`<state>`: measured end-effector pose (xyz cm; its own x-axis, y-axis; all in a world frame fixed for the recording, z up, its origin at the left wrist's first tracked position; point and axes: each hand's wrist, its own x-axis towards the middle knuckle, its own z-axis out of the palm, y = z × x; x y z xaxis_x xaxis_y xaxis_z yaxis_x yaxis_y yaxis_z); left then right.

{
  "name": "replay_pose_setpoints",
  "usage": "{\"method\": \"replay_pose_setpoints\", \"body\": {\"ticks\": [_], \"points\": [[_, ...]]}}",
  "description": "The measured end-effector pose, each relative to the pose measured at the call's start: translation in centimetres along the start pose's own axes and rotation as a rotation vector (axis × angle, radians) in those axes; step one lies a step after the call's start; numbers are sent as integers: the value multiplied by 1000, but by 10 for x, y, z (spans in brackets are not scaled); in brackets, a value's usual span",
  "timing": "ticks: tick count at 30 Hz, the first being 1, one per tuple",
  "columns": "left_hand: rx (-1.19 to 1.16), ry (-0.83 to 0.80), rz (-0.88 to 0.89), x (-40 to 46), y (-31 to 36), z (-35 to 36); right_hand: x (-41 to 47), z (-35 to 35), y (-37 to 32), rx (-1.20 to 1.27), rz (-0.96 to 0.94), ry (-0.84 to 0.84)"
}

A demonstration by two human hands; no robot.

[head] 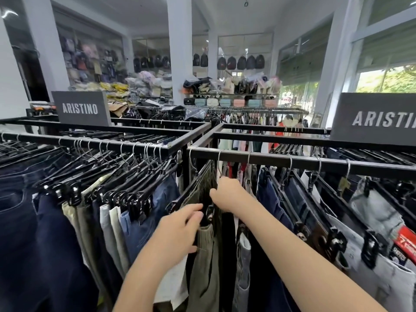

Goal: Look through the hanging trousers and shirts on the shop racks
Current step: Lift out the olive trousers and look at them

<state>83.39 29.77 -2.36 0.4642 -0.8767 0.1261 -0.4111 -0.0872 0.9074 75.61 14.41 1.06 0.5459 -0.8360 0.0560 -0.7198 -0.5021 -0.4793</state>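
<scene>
Olive-green trousers hang from a black clip hanger on the black metal rail in front of me. My left hand touches the near end of that hanger and the green waistband, fingers stretched toward the clip. My right hand reaches in just right of the green trousers, fingers curled over the hanger top among the garments; what exactly they hold is hidden. Dark blue jeans hang to the right of my right hand.
A second rail at left carries crowded navy, beige and blue trousers. Light grey jeans fill the right side. Two grey "ARISTINO" signs stand on the racks. Behind are more racks, a white pillar and shelves of bags.
</scene>
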Motion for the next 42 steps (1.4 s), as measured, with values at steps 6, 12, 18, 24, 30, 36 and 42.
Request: {"method": "replay_pose_setpoints", "body": {"ticks": [6, 12, 18, 24, 30, 36, 42], "points": [[411, 382, 215, 31, -5, -27, 0, 11, 10, 39, -61, 134], [465, 222, 213, 55, -32, 0, 8, 8, 20, -70, -97, 137], [515, 281, 170, 63, -37, -7, 9, 7, 29, -124, -91, 141], [614, 307, 231, 60, -29, 15, 9, 11, 32, -85, -64, 144], [682, 364, 308, 57, -16, 28, -14, 11, 26, -53, -130, 249], [604, 92, 294, 58, 16, 45, -35, -9, 52, -269, -87, 318], [678, 153, 220, 65, 50, 55, -54, -46, 67, 9, -156, 145]]}}
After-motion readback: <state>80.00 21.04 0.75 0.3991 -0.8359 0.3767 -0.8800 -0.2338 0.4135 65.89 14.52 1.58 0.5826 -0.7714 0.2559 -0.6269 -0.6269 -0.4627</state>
